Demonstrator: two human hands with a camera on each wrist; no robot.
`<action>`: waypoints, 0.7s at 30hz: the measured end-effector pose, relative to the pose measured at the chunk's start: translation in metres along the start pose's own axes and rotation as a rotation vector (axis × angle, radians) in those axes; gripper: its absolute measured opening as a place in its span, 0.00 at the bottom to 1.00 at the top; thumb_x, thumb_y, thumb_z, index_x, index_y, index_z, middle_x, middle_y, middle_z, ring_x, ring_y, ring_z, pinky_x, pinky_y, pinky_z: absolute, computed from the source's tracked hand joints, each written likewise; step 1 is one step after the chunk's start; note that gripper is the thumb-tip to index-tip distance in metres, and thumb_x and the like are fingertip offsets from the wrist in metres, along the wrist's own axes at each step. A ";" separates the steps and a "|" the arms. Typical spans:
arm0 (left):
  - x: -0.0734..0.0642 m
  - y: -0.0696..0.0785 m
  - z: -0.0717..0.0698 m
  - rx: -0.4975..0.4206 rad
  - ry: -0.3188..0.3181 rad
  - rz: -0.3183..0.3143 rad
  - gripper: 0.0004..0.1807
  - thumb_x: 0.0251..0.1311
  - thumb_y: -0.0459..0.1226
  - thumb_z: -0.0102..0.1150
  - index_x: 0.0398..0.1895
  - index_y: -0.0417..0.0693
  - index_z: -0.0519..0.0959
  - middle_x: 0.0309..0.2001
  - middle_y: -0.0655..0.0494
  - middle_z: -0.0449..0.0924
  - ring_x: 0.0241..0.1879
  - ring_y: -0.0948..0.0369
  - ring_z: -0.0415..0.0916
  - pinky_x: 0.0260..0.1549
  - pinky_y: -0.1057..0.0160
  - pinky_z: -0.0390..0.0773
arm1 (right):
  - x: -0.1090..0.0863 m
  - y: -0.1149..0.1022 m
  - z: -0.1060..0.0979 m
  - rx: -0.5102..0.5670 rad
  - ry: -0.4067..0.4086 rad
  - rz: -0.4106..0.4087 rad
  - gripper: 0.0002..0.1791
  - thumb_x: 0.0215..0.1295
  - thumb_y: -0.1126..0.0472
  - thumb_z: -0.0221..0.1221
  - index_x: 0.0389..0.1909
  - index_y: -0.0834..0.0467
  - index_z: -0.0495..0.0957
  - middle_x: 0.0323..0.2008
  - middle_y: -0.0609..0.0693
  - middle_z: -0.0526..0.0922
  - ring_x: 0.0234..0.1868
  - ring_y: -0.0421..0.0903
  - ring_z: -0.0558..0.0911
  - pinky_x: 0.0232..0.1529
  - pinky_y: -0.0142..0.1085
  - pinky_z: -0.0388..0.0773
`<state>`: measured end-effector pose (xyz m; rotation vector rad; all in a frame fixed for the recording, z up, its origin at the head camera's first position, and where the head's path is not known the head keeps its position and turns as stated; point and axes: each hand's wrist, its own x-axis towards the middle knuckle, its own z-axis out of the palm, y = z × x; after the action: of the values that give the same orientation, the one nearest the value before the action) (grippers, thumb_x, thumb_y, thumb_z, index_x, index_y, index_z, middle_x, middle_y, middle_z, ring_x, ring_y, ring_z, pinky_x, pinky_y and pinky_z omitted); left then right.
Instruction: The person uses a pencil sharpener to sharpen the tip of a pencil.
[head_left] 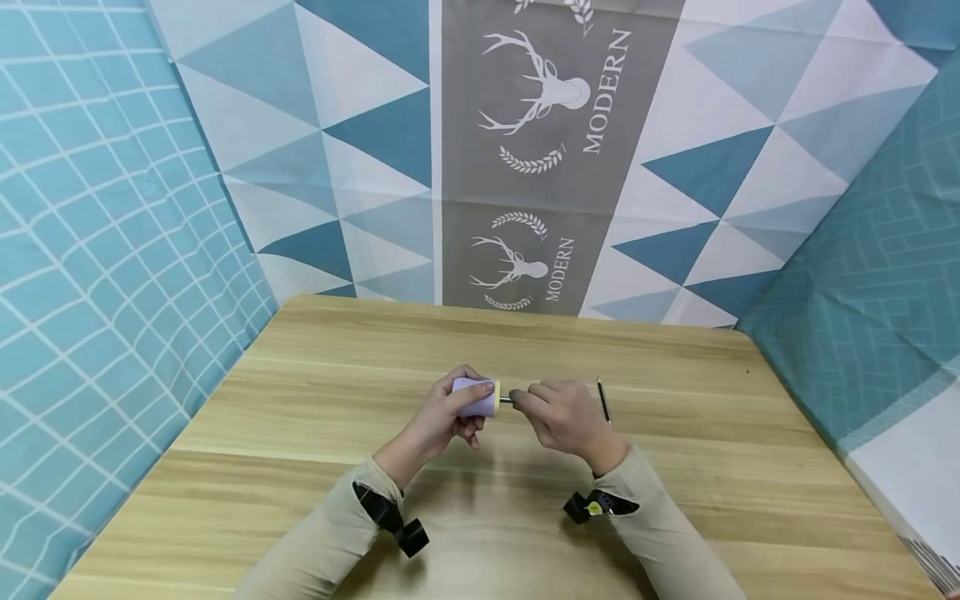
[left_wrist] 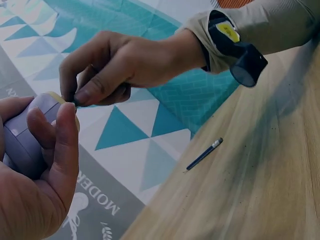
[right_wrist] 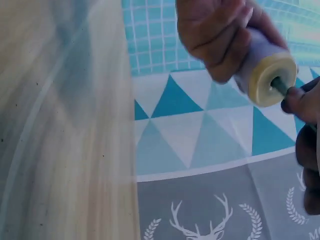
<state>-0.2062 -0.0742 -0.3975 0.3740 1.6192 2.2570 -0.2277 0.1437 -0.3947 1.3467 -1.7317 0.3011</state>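
Observation:
My left hand (head_left: 438, 421) grips a lilac, cup-shaped pencil sharpener (head_left: 471, 398) with a pale yellow end, held on its side above the table. Between thumb and fingers my right hand (head_left: 561, 417) pinches a dark pencil (head_left: 506, 400). In the right wrist view the tip of that pencil (right_wrist: 280, 86) is in the round hole of the sharpener's yellow end (right_wrist: 265, 95); the rest is mostly hidden by the right hand. The left wrist view shows the sharpener (left_wrist: 30, 132) wrapped by the left fingers, the right hand (left_wrist: 125, 62) close against its end.
A second dark pencil (head_left: 604, 403) lies on the wooden table (head_left: 337, 383), just beyond the right hand. Patterned cloth (head_left: 375, 150) hangs behind the table and along both sides. Each wrist wears a black camera on a strap.

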 end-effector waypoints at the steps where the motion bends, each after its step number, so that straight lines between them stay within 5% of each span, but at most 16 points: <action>1: 0.000 -0.001 0.000 -0.003 0.004 0.001 0.04 0.65 0.39 0.57 0.36 0.50 0.73 0.17 0.53 0.74 0.10 0.67 0.69 0.10 0.64 0.80 | 0.000 -0.001 -0.001 0.046 -0.004 0.031 0.16 0.80 0.59 0.44 0.34 0.59 0.78 0.15 0.44 0.69 0.13 0.36 0.62 0.11 0.24 0.60; 9: -0.001 -0.001 -0.001 -0.003 0.021 -0.029 0.05 0.64 0.40 0.57 0.33 0.51 0.73 0.18 0.52 0.73 0.10 0.67 0.68 0.10 0.65 0.79 | 0.011 -0.006 -0.012 0.455 -0.197 0.414 0.07 0.63 0.70 0.63 0.31 0.56 0.78 0.16 0.40 0.71 0.17 0.30 0.62 0.17 0.26 0.63; 15: -0.001 -0.002 -0.002 0.021 0.035 -0.032 0.05 0.64 0.39 0.58 0.34 0.51 0.72 0.17 0.52 0.73 0.10 0.66 0.69 0.10 0.65 0.79 | 0.017 -0.001 -0.013 0.772 -0.385 0.783 0.05 0.66 0.69 0.59 0.30 0.59 0.78 0.17 0.40 0.68 0.18 0.35 0.63 0.18 0.29 0.62; 21: 0.003 -0.001 -0.004 0.048 0.076 -0.001 0.05 0.64 0.39 0.59 0.36 0.50 0.73 0.19 0.50 0.73 0.12 0.65 0.69 0.11 0.64 0.80 | 0.034 0.025 -0.012 1.192 -0.604 1.176 0.06 0.67 0.66 0.54 0.30 0.64 0.75 0.11 0.43 0.58 0.11 0.37 0.54 0.11 0.28 0.49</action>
<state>-0.2101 -0.0760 -0.3998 0.3031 1.7138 2.2602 -0.2444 0.1390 -0.3546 0.9326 -2.9129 1.9819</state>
